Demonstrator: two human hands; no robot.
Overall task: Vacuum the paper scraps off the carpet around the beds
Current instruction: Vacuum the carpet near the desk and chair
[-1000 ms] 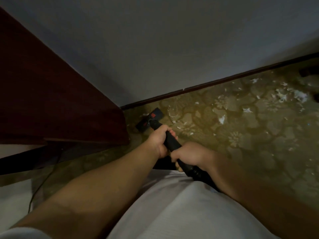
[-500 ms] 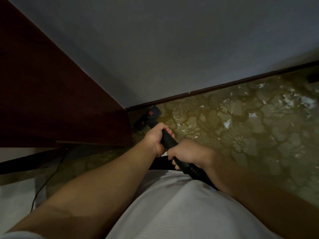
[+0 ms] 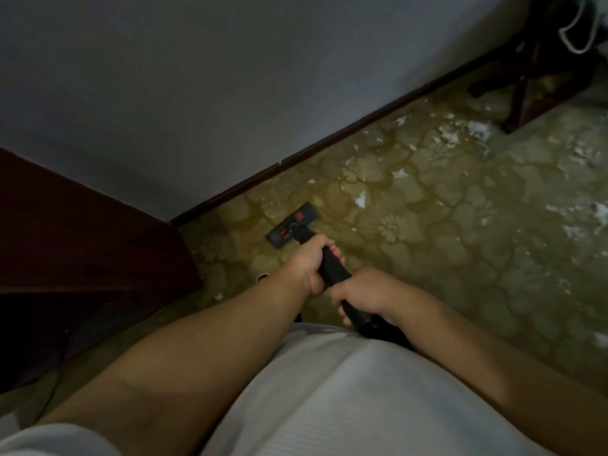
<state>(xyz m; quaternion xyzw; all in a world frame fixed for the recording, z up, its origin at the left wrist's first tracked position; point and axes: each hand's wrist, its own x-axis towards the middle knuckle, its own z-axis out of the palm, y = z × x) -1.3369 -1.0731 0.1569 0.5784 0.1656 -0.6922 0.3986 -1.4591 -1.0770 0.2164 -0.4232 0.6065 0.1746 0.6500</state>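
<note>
A black vacuum wand [image 3: 332, 266] runs from my waist down to a dark floor head [image 3: 292, 226] with two red pedals, flat on the flowered olive carpet [image 3: 460, 258] near the wall. My left hand [image 3: 309, 263] grips the wand higher toward the head. My right hand [image 3: 365, 292] grips it lower, by the ribbed hose end. White paper scraps [image 3: 360, 199] lie to the right of the head, and thicker ones [image 3: 460, 133] lie farther right by the skirting.
A dark red wooden bed frame [image 3: 82, 232] fills the left, with a thin cable [image 3: 56, 386] on the floor below it. A dark skirting board [image 3: 345, 133] lines the grey wall. Dark furniture legs [image 3: 526, 77] stand at the top right.
The floor head has come out of the corner by the bed and moved right along the wall. The scraps close to it are gone from the carpet. Both hands keep their hold.
</note>
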